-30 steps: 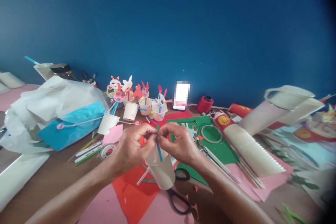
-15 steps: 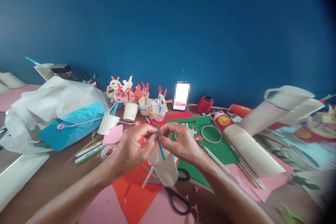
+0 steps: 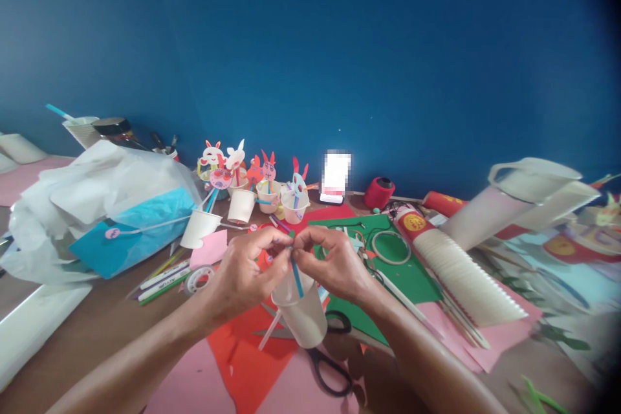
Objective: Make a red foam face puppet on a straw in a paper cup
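Note:
A blue straw (image 3: 296, 278) rises out of a white paper cup (image 3: 305, 320). My left hand (image 3: 252, 265) and my right hand (image 3: 336, 260) meet over the cup, their fingertips pinched together at the straw's top end. What lies right between the fingertips is mostly hidden; a small green bit shows just above them. From the cup's left side a pale straw piece (image 3: 270, 331) sticks out at a slant. The cup tilts a little. Behind and below it lie scissors with black handles (image 3: 330, 372), partly covered.
Several cups with paper animal figures (image 3: 268, 171) line the back beside a lit phone (image 3: 334, 174). Left are a plastic bag (image 3: 104, 174), markers (image 3: 165, 276) and a tape roll (image 3: 198, 279). Right are green paper (image 3: 412, 278) and a long stack of paper cups (image 3: 460, 265).
The paper cup has shifted slightly left and downward, with the pale straw piece following. Both hands keep their pinch in nearly the same place.

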Demonstrator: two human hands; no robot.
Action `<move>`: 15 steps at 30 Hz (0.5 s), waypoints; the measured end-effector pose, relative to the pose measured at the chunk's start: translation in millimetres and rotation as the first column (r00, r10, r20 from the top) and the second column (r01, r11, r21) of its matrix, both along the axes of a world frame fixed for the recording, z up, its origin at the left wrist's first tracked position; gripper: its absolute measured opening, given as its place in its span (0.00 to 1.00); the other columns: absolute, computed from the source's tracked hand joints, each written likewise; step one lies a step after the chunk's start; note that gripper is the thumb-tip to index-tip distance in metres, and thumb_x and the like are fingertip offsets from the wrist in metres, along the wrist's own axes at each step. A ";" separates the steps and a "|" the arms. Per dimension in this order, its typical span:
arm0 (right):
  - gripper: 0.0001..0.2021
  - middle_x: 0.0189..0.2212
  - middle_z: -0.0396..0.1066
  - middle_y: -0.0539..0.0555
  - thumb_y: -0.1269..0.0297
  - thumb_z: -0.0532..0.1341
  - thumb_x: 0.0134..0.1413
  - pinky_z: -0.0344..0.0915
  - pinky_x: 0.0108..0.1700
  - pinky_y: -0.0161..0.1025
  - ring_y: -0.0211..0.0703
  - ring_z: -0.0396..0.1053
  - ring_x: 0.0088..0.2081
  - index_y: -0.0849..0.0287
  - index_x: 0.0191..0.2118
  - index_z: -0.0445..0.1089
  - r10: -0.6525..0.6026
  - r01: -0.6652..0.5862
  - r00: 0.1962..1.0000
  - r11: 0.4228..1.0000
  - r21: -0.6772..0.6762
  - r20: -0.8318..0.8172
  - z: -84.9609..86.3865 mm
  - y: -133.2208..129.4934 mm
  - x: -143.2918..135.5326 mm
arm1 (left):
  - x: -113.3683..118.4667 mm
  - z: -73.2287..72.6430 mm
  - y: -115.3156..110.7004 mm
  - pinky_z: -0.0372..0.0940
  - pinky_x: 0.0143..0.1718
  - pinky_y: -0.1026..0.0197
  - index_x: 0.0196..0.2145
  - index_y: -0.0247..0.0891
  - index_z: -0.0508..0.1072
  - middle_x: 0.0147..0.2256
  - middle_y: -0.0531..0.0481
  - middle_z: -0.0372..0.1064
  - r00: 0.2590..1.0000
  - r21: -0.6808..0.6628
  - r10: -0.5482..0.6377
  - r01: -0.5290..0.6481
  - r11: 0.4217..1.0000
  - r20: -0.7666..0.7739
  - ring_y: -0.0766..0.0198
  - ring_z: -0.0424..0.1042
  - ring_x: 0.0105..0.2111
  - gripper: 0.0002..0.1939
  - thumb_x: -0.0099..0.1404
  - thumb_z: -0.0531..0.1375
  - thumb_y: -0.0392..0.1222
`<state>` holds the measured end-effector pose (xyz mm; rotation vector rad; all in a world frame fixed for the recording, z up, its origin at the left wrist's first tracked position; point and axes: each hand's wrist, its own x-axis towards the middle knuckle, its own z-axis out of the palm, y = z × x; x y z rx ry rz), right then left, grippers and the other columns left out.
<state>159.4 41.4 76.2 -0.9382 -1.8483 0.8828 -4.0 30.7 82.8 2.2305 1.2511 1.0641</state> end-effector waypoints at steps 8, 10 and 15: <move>0.06 0.21 0.66 0.46 0.75 0.56 0.45 0.58 0.31 0.29 0.32 0.62 0.26 0.61 0.23 0.66 -0.013 0.011 0.999 0.998 0.055 0.040 0.9 -2.0 -0.9 | 1.9 -0.3 -0.2 0.62 0.30 0.70 0.29 0.37 0.69 0.25 0.55 0.70 1.000 0.055 0.027 -0.027 0.998 0.004 0.70 0.70 0.27 0.04 0.57 0.55 0.32; 0.06 0.20 0.66 0.46 0.75 0.56 0.46 0.57 0.30 0.28 0.32 0.62 0.25 0.61 0.23 0.66 -0.011 0.009 0.999 0.999 0.048 0.037 0.9 -1.8 -1.0 | 1.6 -1.4 0.3 0.62 0.30 0.70 0.29 0.37 0.68 0.26 0.54 0.70 0.999 0.052 0.034 -0.034 0.998 0.004 0.69 0.70 0.27 0.04 0.57 0.55 0.32; 0.06 0.20 0.66 0.46 0.76 0.56 0.45 0.57 0.29 0.28 0.31 0.62 0.25 0.61 0.23 0.66 0.017 -0.017 1.000 1.000 -0.009 0.017 0.6 -0.5 -0.2 | 1.0 -2.2 1.4 0.62 0.31 0.69 0.30 0.37 0.68 0.26 0.54 0.70 0.999 0.021 0.036 -0.036 0.999 0.006 0.69 0.70 0.28 0.04 0.57 0.54 0.33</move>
